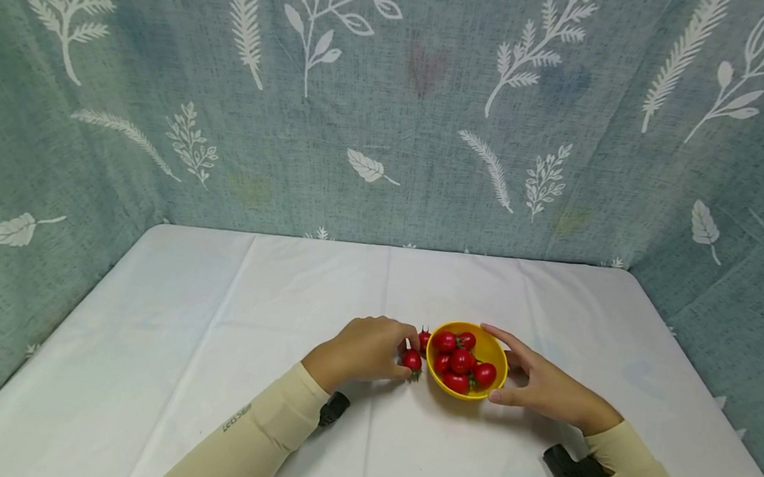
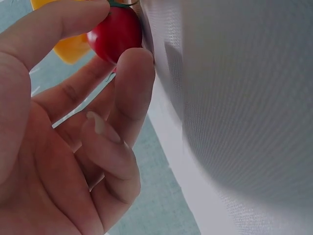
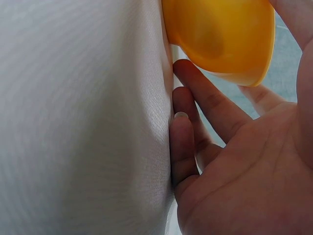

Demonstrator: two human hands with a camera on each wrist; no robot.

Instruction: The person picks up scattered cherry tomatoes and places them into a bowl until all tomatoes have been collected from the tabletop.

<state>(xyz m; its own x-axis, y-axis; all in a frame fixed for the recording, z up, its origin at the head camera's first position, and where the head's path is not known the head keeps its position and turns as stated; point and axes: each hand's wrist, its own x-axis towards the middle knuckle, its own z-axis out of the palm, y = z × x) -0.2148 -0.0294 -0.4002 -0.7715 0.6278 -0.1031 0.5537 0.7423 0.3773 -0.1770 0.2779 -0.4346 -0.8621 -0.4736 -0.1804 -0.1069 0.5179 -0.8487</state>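
In the head view, a yellow bowl (image 1: pixel 435 379) stands on the white table, right of the middle, holding several red cherry tomatoes (image 1: pixel 462 361). My left hand (image 1: pixel 369 348) is at the bowl's left and pinches one cherry tomato (image 2: pixel 116 34) between thumb and fingers, low over the cloth. Just behind it, another tomato (image 1: pixel 424 339) lies against the bowl's left side, partly hidden. My right hand (image 1: pixel 547 387) holds the bowl from the right, thumb and index finger spread along its rim. The right wrist view shows the other fingers (image 3: pixel 183 142) resting on the cloth beside the yellow bowl (image 3: pixel 225 39).
White cloth (image 1: pixel 213 374) with fold lines covers the table. A grey-green curtain (image 1: pixel 398 195) with white leaf prints surrounds it at the back and both sides. Black straps (image 1: pixel 575 468) sit at the wrists over beige sleeves (image 1: pixel 256 422).
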